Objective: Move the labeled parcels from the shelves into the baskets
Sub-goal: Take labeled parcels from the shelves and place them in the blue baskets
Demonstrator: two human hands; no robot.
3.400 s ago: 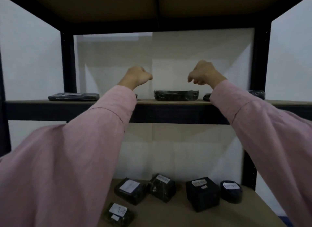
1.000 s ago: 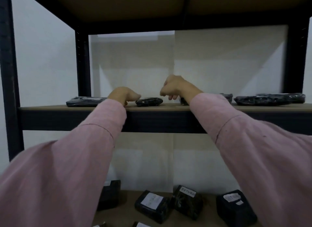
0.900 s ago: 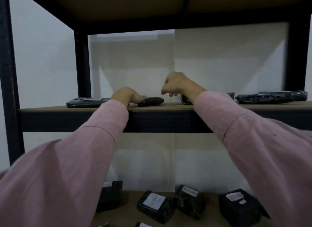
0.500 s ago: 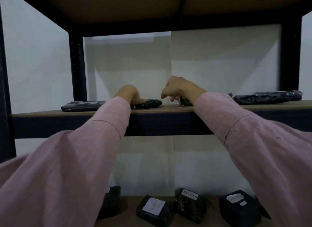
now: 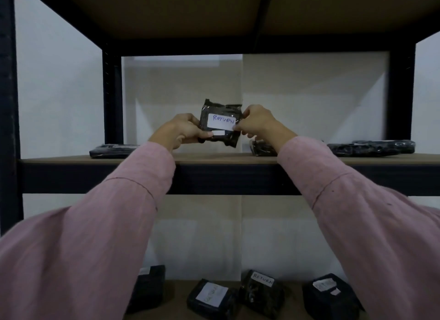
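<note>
A small black wrapped parcel [image 5: 220,110] with a white label reading RETURN is held upright above the middle shelf [image 5: 223,159], its label facing me. My left hand [image 5: 181,131] grips its lower left edge. My right hand [image 5: 258,124] pinches its right edge. Other black parcels lie flat on the same shelf: a flat one at the left [image 5: 110,150], a small one [image 5: 262,149] behind my right wrist, and a long one at the right [image 5: 371,148]. No basket is in view.
On the lower shelf stand several black labeled parcels, among them one marked RETURN [image 5: 262,293], a flat one [image 5: 210,298] and a box [image 5: 331,298]. Black uprights [image 5: 112,93] frame the bay; the board above [image 5: 214,10] hangs low overhead.
The small parcel that lay flat on the shelf under my left hand has been lifted and tipped upright. My right hand has come over to grip its right edge.
</note>
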